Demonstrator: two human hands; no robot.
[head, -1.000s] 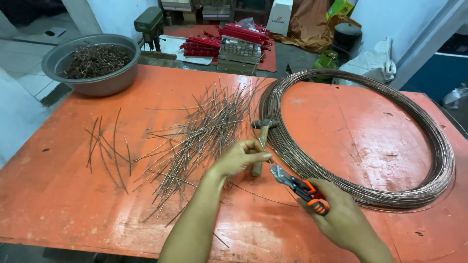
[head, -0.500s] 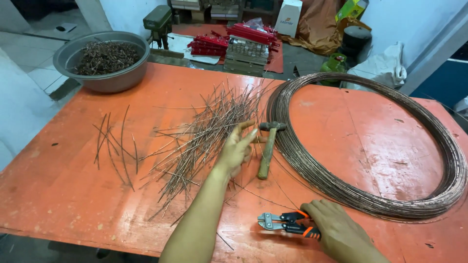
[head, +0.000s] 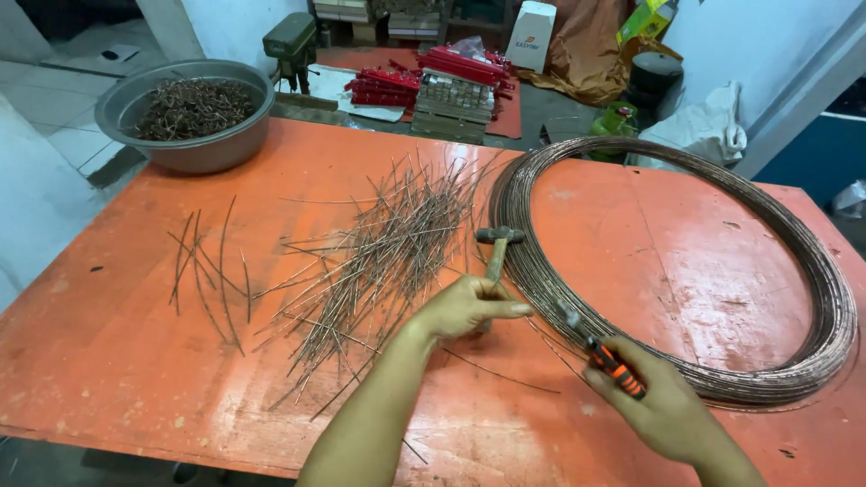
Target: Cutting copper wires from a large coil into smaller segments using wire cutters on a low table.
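Head view: orange table (head: 135, 361)
Left hand (head: 465, 308): closed on the hammer (head: 496, 255) handle
Hammer: flat on the table, long axis running away, head far, beside the wire coil (head: 812, 271)
Right hand (head: 663, 406): gripping orange pliers (head: 604, 356), nose toward the hammer

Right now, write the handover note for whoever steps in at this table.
Left hand: resting on the hammer handle, by the wire coil's inner edge.
Right hand: gripping orange-handled cutters, jaws pointing at the coil.
Done: many cut wire pieces piled mid-table, a few more to the left; grey basin holds scraps.
Left: most of the coil is uncut.
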